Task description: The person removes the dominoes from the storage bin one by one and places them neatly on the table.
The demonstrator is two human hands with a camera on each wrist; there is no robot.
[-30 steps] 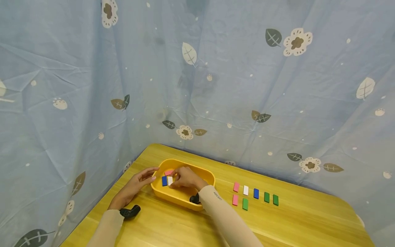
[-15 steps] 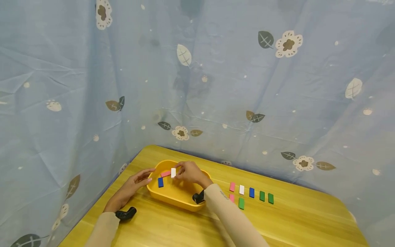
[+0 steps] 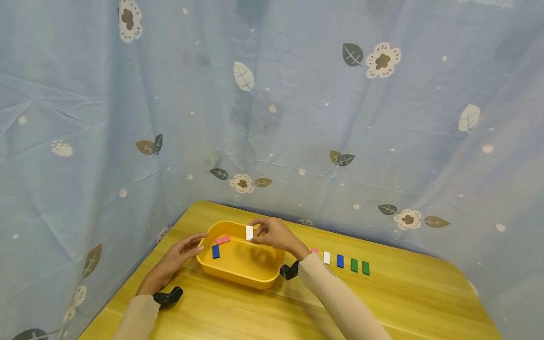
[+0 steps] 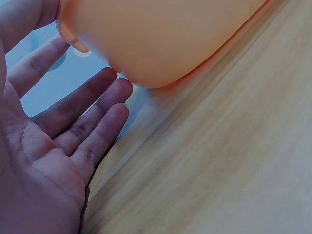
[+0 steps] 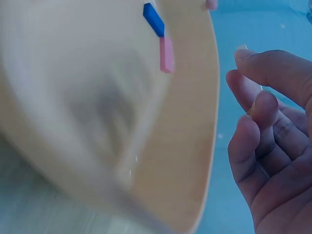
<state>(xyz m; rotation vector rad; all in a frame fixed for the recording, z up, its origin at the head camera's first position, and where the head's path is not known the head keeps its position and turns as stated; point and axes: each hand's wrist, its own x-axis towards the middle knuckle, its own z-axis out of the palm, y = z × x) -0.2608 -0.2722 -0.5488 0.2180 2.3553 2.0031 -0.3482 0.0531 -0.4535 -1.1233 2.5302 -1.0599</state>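
Note:
In the head view my right hand (image 3: 276, 234) pinches a white domino-like block (image 3: 249, 232) between thumb and fingers, held upright above the far side of a yellow plastic bin (image 3: 238, 279). From the right wrist, that block is nearly hidden by the fingertips. On the bin's floor lie a pink block (image 3: 223, 240) and a blue block (image 3: 216, 251), close together at the left. My left hand (image 3: 170, 259) touches the bin's left end, thumb and forefinger at the rim; the left wrist view shows the other fingers extended beneath the bin's wall (image 4: 161, 44).
Right of the bin, a row holds a pink block (image 3: 315, 250), a white block (image 3: 326, 257), a blue block (image 3: 340, 261) and green blocks (image 3: 360, 267). My right sleeve (image 3: 340, 293) covers the table in front of them. A patterned blue curtain (image 3: 297, 118) hangs behind the wooden table (image 3: 238, 316).
My right hand has picked the white block up off the bin's floor and carried it right, toward the far rim. My left hand stays at the bin's left end. The head view has shifted slightly right.

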